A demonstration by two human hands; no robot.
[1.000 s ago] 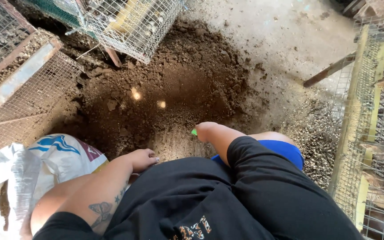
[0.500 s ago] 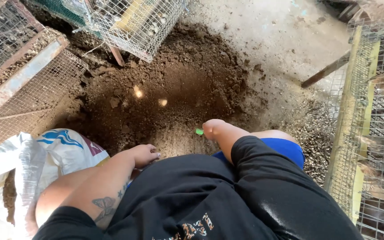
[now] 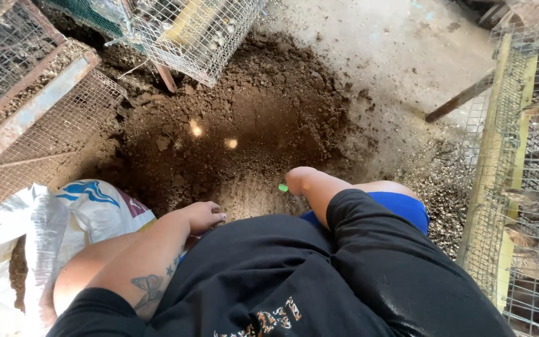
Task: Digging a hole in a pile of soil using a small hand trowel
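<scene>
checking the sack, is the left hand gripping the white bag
No, the left hand rests by the knee, apart from the white woven sack.

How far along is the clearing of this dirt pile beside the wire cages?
Done: a scraped, flatter patch shows at the near edge of the dirt pile. In hand: the right hand is closed around a small green item; the left hand rests by the white sack. Left: most of the pile sits on the floor, and whether the sack holds any dirt cannot be told.
</scene>
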